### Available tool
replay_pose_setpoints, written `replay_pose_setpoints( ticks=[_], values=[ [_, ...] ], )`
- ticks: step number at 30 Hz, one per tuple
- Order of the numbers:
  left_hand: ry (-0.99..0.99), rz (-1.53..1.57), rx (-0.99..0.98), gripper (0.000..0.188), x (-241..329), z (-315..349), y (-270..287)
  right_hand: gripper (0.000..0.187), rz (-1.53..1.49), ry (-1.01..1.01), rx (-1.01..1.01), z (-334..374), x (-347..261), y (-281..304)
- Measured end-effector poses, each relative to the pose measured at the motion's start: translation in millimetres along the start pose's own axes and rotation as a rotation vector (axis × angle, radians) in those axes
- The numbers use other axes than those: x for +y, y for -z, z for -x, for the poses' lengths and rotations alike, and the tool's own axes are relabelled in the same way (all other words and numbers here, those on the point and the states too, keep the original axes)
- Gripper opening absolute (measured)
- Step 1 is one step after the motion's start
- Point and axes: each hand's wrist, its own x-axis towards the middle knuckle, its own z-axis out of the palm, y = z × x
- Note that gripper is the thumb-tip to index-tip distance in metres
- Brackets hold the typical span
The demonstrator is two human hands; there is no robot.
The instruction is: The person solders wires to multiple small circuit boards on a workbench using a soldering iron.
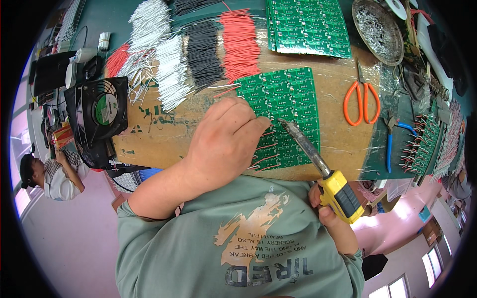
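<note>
Orange scissors near circuit board

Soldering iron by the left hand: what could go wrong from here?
1. Burn: the left hand's fingertips sit close to the soldering iron's tip; if it's hot, a slip by the right hand could burn them.
2. Wire damage: red wires lie on the green board near the iron's shaft, so a low angle might scorch them.
</note>
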Motion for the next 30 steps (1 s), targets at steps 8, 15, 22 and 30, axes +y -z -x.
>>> replay_pose_setpoints(
  ticks=[8,15,22,30],
  values=[
    [0.003,-0.026,-0.004,0.028,2,-2,-2,0.038,-0.063,-0.049,0.025,-1,-14,-7],
    [0.008,0.018,0.088,0.026,0,-6,1,0.052,-0.072,-0.033,-0.068,-14,-20,-8],
    [0.011,-0.015,0.075,0.025,-9,-6,3,0.054,0.287,-0.100,-0.120,-7,-22,4],
    [0.022,0.000,0.043,0.022,-13,-9,6,0.037,0.258,-0.068,-0.050,-10,-26,3]
  ],
)
